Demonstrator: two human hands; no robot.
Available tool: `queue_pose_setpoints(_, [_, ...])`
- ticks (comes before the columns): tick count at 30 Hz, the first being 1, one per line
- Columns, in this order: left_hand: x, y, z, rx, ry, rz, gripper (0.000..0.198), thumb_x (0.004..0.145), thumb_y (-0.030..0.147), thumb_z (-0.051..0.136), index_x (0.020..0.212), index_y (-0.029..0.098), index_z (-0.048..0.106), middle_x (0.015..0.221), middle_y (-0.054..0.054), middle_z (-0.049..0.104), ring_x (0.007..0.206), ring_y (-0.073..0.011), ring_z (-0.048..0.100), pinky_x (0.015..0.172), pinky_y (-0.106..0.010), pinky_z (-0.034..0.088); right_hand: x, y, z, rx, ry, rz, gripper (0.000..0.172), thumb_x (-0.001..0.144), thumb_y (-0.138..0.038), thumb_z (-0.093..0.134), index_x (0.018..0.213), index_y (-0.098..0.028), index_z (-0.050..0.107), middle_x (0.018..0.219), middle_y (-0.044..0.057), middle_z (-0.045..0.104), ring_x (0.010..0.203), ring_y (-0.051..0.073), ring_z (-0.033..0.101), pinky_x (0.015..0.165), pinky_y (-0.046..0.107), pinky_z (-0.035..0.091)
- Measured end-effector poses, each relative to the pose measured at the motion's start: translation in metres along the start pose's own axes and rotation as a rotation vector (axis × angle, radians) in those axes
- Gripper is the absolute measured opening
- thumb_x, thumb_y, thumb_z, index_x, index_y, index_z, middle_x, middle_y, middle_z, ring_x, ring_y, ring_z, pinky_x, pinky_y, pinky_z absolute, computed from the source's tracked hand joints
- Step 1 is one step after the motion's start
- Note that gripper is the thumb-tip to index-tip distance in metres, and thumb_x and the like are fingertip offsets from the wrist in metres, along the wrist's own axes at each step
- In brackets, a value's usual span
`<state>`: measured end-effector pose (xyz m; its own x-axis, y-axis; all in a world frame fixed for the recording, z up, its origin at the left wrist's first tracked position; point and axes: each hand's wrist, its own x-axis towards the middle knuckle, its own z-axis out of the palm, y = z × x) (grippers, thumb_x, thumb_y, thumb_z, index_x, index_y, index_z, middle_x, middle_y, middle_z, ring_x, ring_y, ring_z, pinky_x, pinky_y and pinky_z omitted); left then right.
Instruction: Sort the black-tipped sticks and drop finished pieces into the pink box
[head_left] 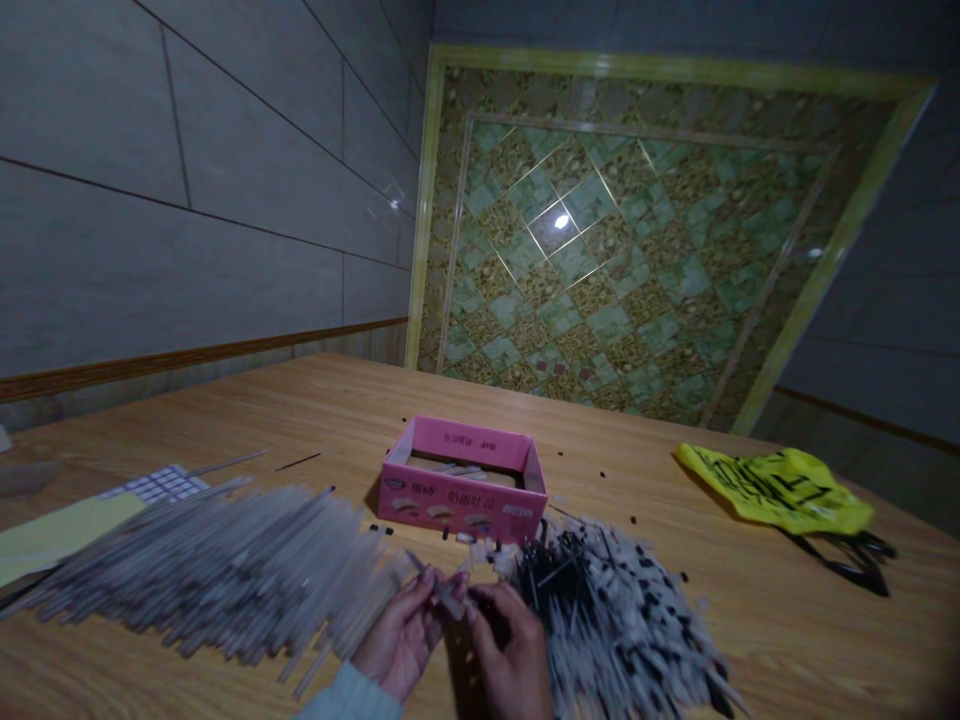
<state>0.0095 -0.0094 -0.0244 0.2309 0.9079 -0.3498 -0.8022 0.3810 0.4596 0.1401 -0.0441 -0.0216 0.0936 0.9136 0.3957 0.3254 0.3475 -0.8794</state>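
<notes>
My left hand (pixel 401 635) and my right hand (pixel 510 645) meet low in the middle of the view, fingers pinched together on one thin grey tube (pixel 439 588) held between them. To the left lies a big heap of long clear-grey tubes (pixel 217 565). Right of my hands sits a pile of thin refills with black tips (pixel 622 610). Just beyond my hands stands an open pink cardboard box (pixel 463 485) with a few pieces inside.
The wooden table (pixel 652 480) carries small black bits scattered about. A yellow plastic bag with black print (pixel 776 488) lies at the right, black handles beside it. A yellow sheet and a white label sheet (pixel 161 484) lie at the left. Walls close behind.
</notes>
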Motion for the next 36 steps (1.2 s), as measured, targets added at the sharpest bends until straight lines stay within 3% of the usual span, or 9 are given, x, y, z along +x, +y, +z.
queue_pose_setpoints(7, [-0.001, 0.004, -0.001, 0.018, -0.065, 0.115, 0.008, 0.076, 0.004, 0.055, 0.080, 0.008, 0.061, 0.096, -0.015, 0.069, 0.076, -0.0215, 0.069, 0.066, -0.027, 0.058, 0.001, 0.013, 0.010, -0.075, 0.040, 0.097, 0.013, 0.072, -0.018, 0.053, 0.072, -0.017, 0.066, 0.070, 0.005, 0.066, 0.068, 0.021, 0.060, 0.062, 0.026, 0.046])
queue_pose_setpoints(12, [0.001, 0.007, -0.002, -0.025, -0.045, 0.121, 0.007, 0.078, 0.007, 0.054, 0.074, 0.010, 0.059, 0.097, -0.016, 0.068, 0.077, -0.0188, 0.068, 0.063, -0.024, 0.057, -0.002, 0.018, 0.010, -0.109, -0.014, 0.061, 0.025, 0.063, -0.011, 0.052, 0.082, -0.017, 0.068, 0.075, 0.006, 0.067, 0.072, 0.021, 0.062, 0.065, 0.027, 0.047])
queue_pose_setpoints(15, [0.004, 0.004, -0.005, -0.009, -0.021, 0.118, 0.002, 0.078, 0.010, 0.057, 0.079, 0.012, 0.058, 0.094, -0.013, 0.069, 0.071, -0.0181, 0.068, 0.060, -0.027, 0.057, 0.000, 0.015, 0.007, 0.083, 0.054, 0.157, 0.013, 0.068, -0.023, 0.058, 0.074, -0.017, 0.068, 0.070, 0.006, 0.066, 0.065, 0.020, 0.061, 0.057, 0.027, 0.048])
queue_pose_setpoints(19, [0.007, -0.001, -0.010, 0.038, 0.020, 0.111, 0.012, 0.075, 0.009, 0.061, 0.085, 0.014, 0.057, 0.077, -0.006, 0.070, 0.059, -0.0150, 0.067, 0.050, -0.024, 0.055, -0.001, 0.014, 0.008, 0.516, 0.172, 0.369, 0.031, 0.065, -0.044, 0.068, 0.075, -0.015, 0.063, 0.048, -0.001, 0.056, 0.038, 0.010, 0.048, 0.037, 0.021, 0.040])
queue_pose_setpoints(24, [0.005, -0.002, -0.009, 0.103, 0.033, 0.120, 0.018, 0.071, 0.010, 0.066, 0.085, 0.014, 0.056, 0.067, -0.002, 0.067, 0.056, -0.0141, 0.066, 0.048, -0.020, 0.053, -0.005, 0.008, 0.012, 0.728, 0.206, 0.398, 0.038, 0.054, -0.038, 0.080, 0.077, -0.013, 0.063, 0.057, 0.003, 0.063, 0.045, 0.011, 0.055, 0.042, 0.021, 0.044])
queue_pose_setpoints(32, [0.002, -0.002, -0.005, 0.188, 0.017, 0.115, 0.026, 0.067, 0.019, 0.071, 0.086, 0.014, 0.055, 0.067, -0.003, 0.068, 0.055, -0.0139, 0.066, 0.047, -0.019, 0.052, -0.004, -0.003, 0.005, 0.524, 0.285, 0.271, 0.027, 0.055, -0.033, 0.077, 0.072, -0.015, 0.067, 0.064, 0.006, 0.068, 0.053, 0.016, 0.059, 0.045, 0.022, 0.047])
queue_pose_setpoints(36, [0.001, -0.002, -0.005, 0.219, 0.004, 0.115, 0.029, 0.064, 0.022, 0.074, 0.084, 0.014, 0.055, 0.068, -0.003, 0.068, 0.055, -0.0140, 0.066, 0.047, -0.019, 0.051, -0.004, 0.003, 0.002, 0.396, 0.316, 0.210, 0.022, 0.059, -0.030, 0.074, 0.074, -0.015, 0.069, 0.073, 0.008, 0.071, 0.067, 0.020, 0.064, 0.060, 0.025, 0.051])
